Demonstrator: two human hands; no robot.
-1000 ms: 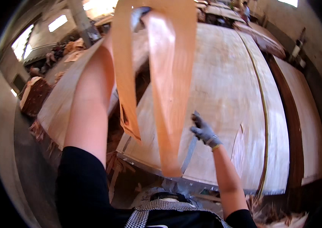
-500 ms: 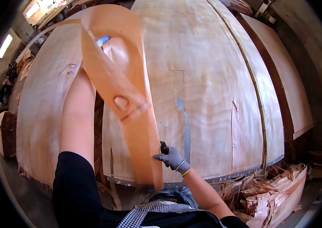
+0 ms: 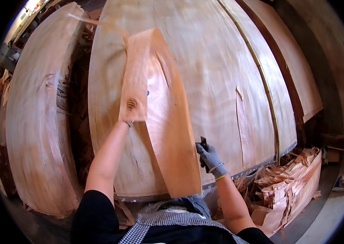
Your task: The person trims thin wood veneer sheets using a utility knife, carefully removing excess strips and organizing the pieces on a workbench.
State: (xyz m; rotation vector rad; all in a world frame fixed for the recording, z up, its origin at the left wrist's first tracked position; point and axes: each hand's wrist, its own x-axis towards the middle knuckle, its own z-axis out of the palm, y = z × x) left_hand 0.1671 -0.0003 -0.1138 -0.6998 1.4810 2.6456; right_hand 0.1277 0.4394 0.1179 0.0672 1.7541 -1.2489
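Note:
A long orange-tan strip of wood veneer [image 3: 176, 150] lies over a large pale veneer sheet [image 3: 220, 81], its far part folded back toward me. My left hand [image 3: 129, 123] is under the folded flap, which bears a dark knot; only the glove's cuff shows plainly and the fingers are hidden. Just right of the strip's near part is my right hand [image 3: 210, 157], in a grey glove with a yellow-edged cuff. Its fingers are closed round a dark flat tool [image 3: 203, 141], whose exact kind I cannot make out.
A second veneer stack [image 3: 33, 122] stands at the left, across a dark gap with torn scraps. A thin rod or strip [image 3: 263, 77] runs lengthwise over the large sheet. At the near right is a heap of torn veneer [image 3: 285, 191]; another sheet [image 3: 289, 53] lies at the far right.
My left hand has come nearer and to the right, and the strip's looped end has become a flatter fold. My right hand has shifted right and slightly away from me, off the strip.

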